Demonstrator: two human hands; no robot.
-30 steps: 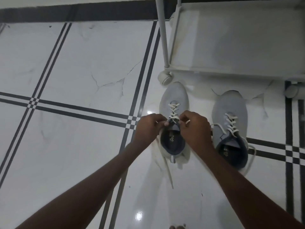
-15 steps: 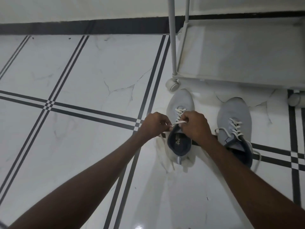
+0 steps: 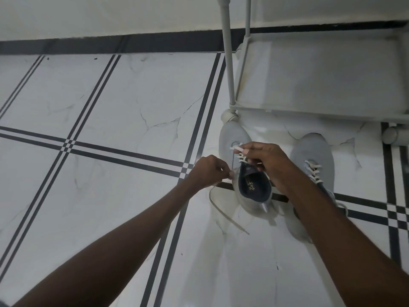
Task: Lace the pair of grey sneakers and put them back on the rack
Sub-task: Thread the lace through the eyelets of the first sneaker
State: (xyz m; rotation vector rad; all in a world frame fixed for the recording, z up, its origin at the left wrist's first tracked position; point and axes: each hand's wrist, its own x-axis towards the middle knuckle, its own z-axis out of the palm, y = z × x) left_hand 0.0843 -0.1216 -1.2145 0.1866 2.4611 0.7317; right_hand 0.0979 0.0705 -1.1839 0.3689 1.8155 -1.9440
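Two grey sneakers stand on the tiled floor, toes toward the rack. The left sneaker (image 3: 234, 138) has a dark blue lining and a white lace (image 3: 221, 214) partly threaded. My left hand (image 3: 208, 173) pinches one lace end at the shoe's left side, and the slack trails onto the floor. My right hand (image 3: 267, 165) pinches the other lace end above the eyelets, its tip sticking out to the left. The right sneaker (image 3: 314, 151) sits beside it, laced, partly hidden by my right forearm.
The white shoe rack (image 3: 321, 111) stands just beyond the sneakers, its bottom shelf bare, with a post (image 3: 228, 52) and round feet (image 3: 229, 116) near the left toe. The wall with a dark skirting band (image 3: 110, 44) runs behind. White tiles with black stripes spread to the left.
My hands have drawn apart: the left pulled its lace end out to the left, the right lifted its end up over the eyelets. The camera has tilted up slightly.
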